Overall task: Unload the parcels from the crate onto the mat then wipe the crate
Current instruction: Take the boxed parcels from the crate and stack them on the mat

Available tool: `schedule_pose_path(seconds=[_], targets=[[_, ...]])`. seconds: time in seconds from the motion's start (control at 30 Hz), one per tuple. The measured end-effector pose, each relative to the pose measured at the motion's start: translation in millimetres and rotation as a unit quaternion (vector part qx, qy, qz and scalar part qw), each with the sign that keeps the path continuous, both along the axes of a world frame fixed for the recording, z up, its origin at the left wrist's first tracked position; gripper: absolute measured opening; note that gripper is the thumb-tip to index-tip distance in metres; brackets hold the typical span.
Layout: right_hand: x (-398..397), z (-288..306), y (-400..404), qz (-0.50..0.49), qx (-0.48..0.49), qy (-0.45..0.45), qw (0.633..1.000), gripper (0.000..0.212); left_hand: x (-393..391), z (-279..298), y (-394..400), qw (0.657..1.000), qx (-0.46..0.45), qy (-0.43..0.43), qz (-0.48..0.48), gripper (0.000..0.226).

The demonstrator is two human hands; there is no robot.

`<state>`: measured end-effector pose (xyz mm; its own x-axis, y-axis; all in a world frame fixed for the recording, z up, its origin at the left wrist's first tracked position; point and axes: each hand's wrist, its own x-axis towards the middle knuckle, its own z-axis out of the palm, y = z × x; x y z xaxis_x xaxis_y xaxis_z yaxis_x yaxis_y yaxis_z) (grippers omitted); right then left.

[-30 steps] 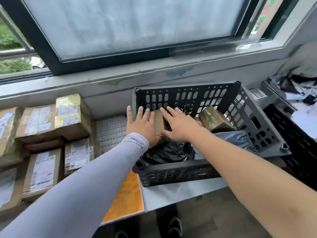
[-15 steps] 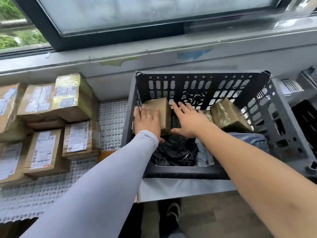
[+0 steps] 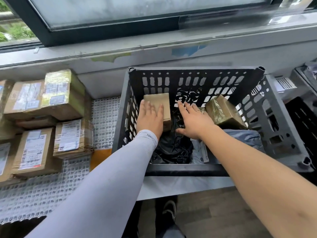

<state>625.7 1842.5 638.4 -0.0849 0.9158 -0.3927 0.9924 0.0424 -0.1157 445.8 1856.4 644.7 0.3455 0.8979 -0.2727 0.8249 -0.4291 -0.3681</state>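
Crate [image 3: 281, 127]: black slotted plastic, standing on the counter [image 3: 180, 188] under the window [image 3: 154, 11]. I count inside it a small brown box [image 3: 158, 102] at the back left, a tape-wrapped box [image 3: 223, 112] tilted at the back right, a black bag [image 3: 171, 148] in the middle, and a grey bag [image 3: 245, 138] at the front right.

Left hand [image 3: 150, 118]: lies flat on the small brown box, fingers straight, grip not closed round it. A pale sleeve [image 3: 103, 186] covers that arm to the wrist.

Right hand [image 3: 193, 121]: inside the crate just beside the same box, fingers spread and straight, grip wide and holding nothing that I can see; a ring shows on one finger.

Mat [image 3: 104, 121]: white open-grid sheet to the left of the crate, running forward toward the near edge. On it I list several labelled cardboard parcels [image 3: 34, 150], some stacked, packed close together at the far left. An orange flat item [image 3: 100, 157] lies just beside the crate's left wall.

Room: grey sill and wall behind the crate; another dark crate [image 3: 303, 121] stands just beside it on the right. A bare strip of mat runs between the parcels and the crate. Floor and a shoe [image 3: 169, 210] show below the counter edge.
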Motion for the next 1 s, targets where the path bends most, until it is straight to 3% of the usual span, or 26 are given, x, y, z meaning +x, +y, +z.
schedule_pose_path(seconds=[0.1,0.27,0.47,0.53,0.6,0.73,0.83,1.0], targets=[[3.8,5.2,-4.1,-0.011,0.016,0.009,1.0,0.119,2.2,7.7,-5.2,0.999,0.002,-0.028,-0.027,0.063],[15.7,11.9,-7.1,-0.022,0.031,-0.007,0.999,0.124,-2.6,7.5,-8.9,0.986,-0.094,-0.08,-0.109,0.069],[12.1,10.1,0.6,-0.011,0.035,-0.009,0.999,0.117,-0.8,-5.0,-3.8,0.949,-0.079,-0.304,0.035,0.047],[8.4,7.9,2.6,-0.005,0.036,-0.006,0.999,0.114,6.3,-5.2,-2.1,0.933,-0.068,-0.339,0.096,0.045],[6.1,4.9,2.4,-0.004,0.033,-0.006,0.999,0.113,13.8,-7.4,-2.5,0.936,-0.055,-0.327,0.122,0.048],[8.6,1.6,-1.9,-0.003,0.028,-0.011,1.0,0.114,17.7,-11.5,-2.5,0.937,-0.105,-0.283,0.173,0.083],[10.6,3.7,-4.0,-0.007,0.03,-0.014,0.999,0.116,17.5,-10.3,-1.5,0.938,-0.123,-0.258,0.196,0.091],[9.6,14.4,-9.4,-0.009,0.043,-0.018,0.999,0.116,26.2,0.4,-12.8,0.972,-0.041,-0.192,0.131,0.097]])
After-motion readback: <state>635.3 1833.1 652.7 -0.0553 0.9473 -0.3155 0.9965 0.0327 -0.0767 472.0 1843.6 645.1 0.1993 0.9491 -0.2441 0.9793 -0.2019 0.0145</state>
